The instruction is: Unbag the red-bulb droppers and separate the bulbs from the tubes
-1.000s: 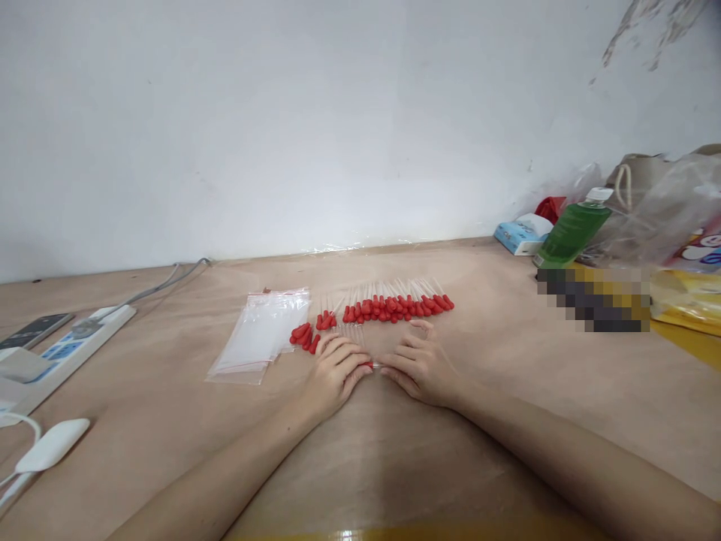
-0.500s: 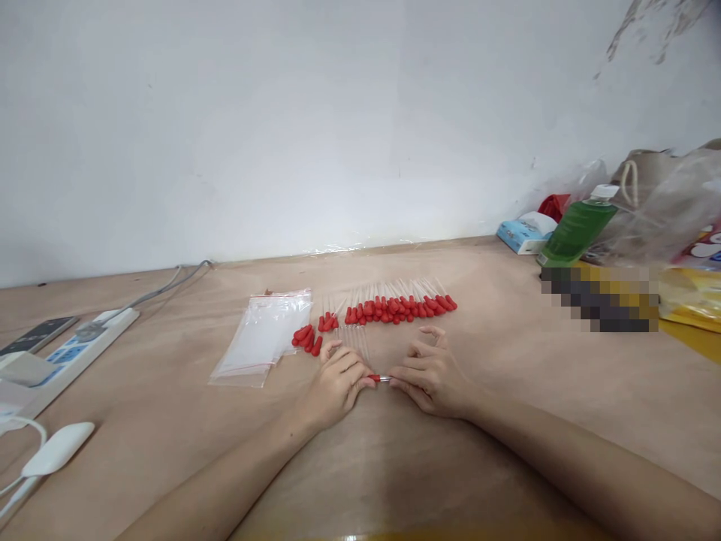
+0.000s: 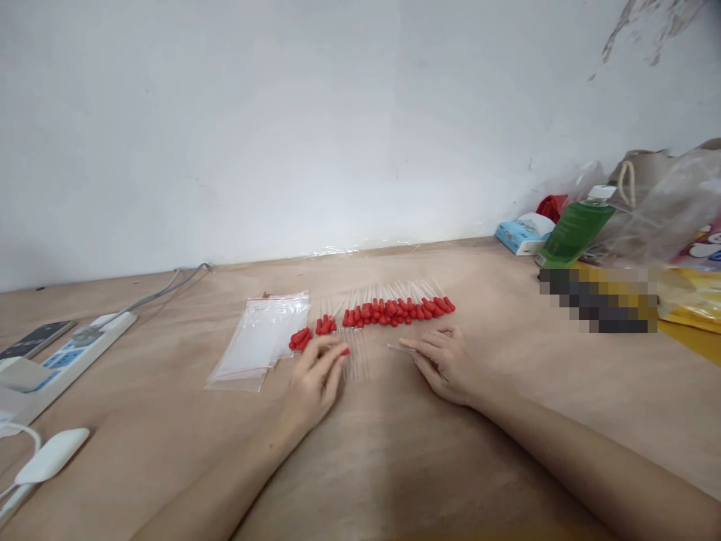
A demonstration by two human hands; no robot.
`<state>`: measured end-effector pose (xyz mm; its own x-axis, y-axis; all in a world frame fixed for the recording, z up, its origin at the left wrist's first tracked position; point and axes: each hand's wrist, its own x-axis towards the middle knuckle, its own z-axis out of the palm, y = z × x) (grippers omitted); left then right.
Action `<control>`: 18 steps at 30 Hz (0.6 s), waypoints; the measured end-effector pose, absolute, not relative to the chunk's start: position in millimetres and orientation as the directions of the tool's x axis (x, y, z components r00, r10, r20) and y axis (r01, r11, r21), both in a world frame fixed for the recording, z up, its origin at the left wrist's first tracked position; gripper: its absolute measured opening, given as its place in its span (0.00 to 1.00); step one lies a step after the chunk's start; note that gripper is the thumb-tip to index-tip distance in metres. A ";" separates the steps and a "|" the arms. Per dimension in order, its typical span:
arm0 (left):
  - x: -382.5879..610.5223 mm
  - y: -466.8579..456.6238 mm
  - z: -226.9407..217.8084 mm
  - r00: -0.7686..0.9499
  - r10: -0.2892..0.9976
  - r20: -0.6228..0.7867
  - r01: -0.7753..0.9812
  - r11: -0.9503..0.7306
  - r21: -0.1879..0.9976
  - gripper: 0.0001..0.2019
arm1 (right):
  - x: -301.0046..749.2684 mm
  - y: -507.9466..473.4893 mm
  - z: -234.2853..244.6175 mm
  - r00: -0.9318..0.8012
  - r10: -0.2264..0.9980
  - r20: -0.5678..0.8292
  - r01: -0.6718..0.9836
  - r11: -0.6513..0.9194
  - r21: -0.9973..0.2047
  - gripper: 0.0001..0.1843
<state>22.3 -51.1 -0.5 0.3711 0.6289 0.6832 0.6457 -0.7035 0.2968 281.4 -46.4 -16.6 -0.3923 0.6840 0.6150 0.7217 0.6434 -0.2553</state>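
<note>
The clear zip bags [image 3: 256,346] lie flat in an overlapping stack on the table [image 3: 478,473], though what they hold, if anything, cannot be told; the capped bottle [image 3: 575,234] at right holds green liquid, and beside it the tissue box [image 3: 515,237] has white tissue showing at its top; half a second ago the hands met over a red-and-clear piece, whereas now they are well apart; the left hand [image 3: 316,378] has thumb and fingers closed on a red bulb [image 3: 345,352], just beside the loose clear tubes [image 3: 360,364]; the right hand [image 3: 442,362] pinches a thin clear tube [image 3: 399,347] pointing leftward; beyond them lies the row of red-ended droppers [image 3: 394,310], with a small pile of red bulbs [image 3: 300,338] near the bags
</note>
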 end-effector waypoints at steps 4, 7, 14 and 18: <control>-0.6 -38.0 10.3 0.250 0.654 0.714 0.766 -0.584 0.267 0.15 | 278.8 -43.4 -21.5 -0.352 0.690 0.633 0.709 0.638 -0.301 0.11; -13.1 -32.1 13.2 0.274 0.672 0.688 0.825 -0.532 0.191 0.12 | 277.8 -41.1 -23.9 -0.329 0.646 0.689 0.683 0.666 -0.299 0.06; -17.1 -28.0 7.6 0.401 0.657 0.638 0.871 -0.490 -0.042 0.03 | 264.7 -38.0 -13.8 -0.370 0.497 0.785 0.719 0.689 -0.097 0.07; -19.3 -26.1 6.0 0.417 0.639 0.646 0.865 -0.498 -0.065 0.03 | 246.2 -30.6 -8.0 -0.461 0.441 0.770 0.734 0.677 0.053 0.10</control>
